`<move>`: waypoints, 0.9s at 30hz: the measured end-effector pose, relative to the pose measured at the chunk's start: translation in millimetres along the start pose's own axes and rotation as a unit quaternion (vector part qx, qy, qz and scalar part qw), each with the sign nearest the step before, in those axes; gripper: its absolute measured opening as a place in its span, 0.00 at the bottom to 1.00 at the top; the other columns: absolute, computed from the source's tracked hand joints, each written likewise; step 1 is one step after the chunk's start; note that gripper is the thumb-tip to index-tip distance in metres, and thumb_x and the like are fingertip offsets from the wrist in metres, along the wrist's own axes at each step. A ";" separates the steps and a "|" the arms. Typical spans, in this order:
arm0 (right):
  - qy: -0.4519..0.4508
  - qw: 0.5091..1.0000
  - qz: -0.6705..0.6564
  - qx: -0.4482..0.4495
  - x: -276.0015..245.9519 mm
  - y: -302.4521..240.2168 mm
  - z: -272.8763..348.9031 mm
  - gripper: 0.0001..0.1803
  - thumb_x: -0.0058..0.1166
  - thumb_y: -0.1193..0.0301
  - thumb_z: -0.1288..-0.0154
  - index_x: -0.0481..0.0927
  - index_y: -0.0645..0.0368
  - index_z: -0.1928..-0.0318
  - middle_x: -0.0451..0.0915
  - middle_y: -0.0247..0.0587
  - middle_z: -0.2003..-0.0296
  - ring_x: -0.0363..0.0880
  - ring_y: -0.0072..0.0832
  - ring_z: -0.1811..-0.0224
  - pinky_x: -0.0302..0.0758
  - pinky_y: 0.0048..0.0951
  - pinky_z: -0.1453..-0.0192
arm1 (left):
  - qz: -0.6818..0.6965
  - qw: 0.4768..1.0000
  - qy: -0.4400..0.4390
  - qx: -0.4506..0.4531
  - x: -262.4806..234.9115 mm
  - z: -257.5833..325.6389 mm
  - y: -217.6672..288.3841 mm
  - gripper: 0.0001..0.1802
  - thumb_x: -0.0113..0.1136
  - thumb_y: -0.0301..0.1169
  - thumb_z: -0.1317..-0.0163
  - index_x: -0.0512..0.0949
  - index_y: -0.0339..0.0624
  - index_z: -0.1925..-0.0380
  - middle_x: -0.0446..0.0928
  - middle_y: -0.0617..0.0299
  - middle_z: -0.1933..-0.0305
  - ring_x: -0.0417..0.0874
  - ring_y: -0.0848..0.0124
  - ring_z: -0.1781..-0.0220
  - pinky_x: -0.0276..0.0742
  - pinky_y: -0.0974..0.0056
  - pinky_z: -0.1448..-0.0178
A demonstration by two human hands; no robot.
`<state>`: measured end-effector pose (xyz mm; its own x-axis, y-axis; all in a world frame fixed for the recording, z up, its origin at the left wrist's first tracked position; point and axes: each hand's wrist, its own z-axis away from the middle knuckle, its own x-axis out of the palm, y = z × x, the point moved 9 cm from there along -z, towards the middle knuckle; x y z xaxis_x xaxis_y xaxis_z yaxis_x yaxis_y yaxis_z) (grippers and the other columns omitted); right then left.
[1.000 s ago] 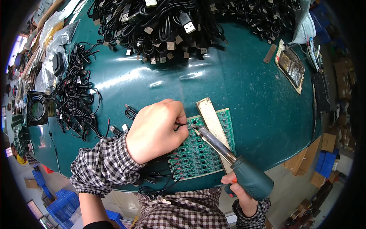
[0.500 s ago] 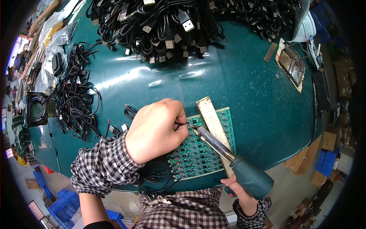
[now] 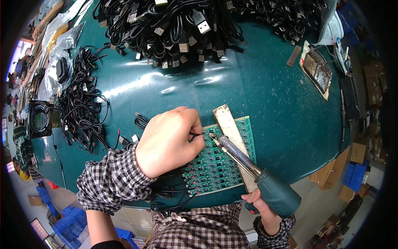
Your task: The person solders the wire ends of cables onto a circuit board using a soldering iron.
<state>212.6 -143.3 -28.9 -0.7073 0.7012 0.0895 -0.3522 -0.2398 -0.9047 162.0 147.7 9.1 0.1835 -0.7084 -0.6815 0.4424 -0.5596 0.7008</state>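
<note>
Pinching a thin black wire (image 3: 194,134) in the left hand (image 3: 168,143), thumb and forefinger pressed together, just at the upper left edge of the green circuit board (image 3: 215,170). Gripping a soldering iron (image 3: 277,193) by its dark green handle in the right hand (image 3: 265,211), with fingers curled around it and partly hidden behind. Pointing the iron's tip up and leftward over the board, near the pinched wire; impossible to tell whether touching. Flat on the dark green surface (image 3: 286,137), near its front edge, with the board under a pale bar (image 3: 228,120) laid aslant and beside red wire ends (image 3: 192,182) along the left side. Farther back, beneath a big heap of black cables (image 3: 174,35) with metal plugs; at far left, beside loose cables (image 3: 85,103) and a black fan (image 3: 40,118).
</note>
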 end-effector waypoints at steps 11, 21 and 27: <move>-0.002 0.997 -0.021 -0.078 18.8 -50.0 -17.1 0.19 0.55 0.65 0.32 0.73 0.74 0.58 0.74 0.46 0.69 0.79 0.36 0.69 0.86 0.45 0.59 | -0.011 1.000 -0.015 -0.004 0.5 -1.6 1.6 0.07 0.61 0.28 0.51 0.76 0.35 0.75 0.78 0.49 0.71 0.82 0.51 0.68 0.77 0.54 0.61; 0.105 0.977 -0.065 -0.171 -15.3 -58.1 -13.4 0.25 0.47 0.57 0.26 0.65 0.69 0.44 0.69 0.36 0.73 0.72 0.23 0.74 0.84 0.30 0.70 | -0.134 0.953 0.256 0.092 -98.0 87.7 3.5 0.14 0.62 0.22 0.45 0.76 0.37 0.57 0.77 0.50 0.60 0.80 0.52 0.55 0.77 0.58 0.51; 0.110 0.974 -0.122 -0.153 -2.3 -55.5 -20.9 0.22 0.45 0.58 0.24 0.65 0.66 0.45 0.68 0.35 0.74 0.72 0.21 0.73 0.84 0.28 0.70 | -0.264 0.905 0.328 -0.060 -139.6 113.7 -92.5 0.12 0.64 0.23 0.46 0.78 0.38 0.61 0.79 0.53 0.61 0.82 0.56 0.60 0.78 0.58 0.57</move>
<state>246.6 -117.6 12.3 -0.4643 0.8477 0.2567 -0.2706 0.1402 -0.9524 -4.4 249.5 63.4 0.3838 0.0738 -0.9205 0.7055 -0.6666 0.2407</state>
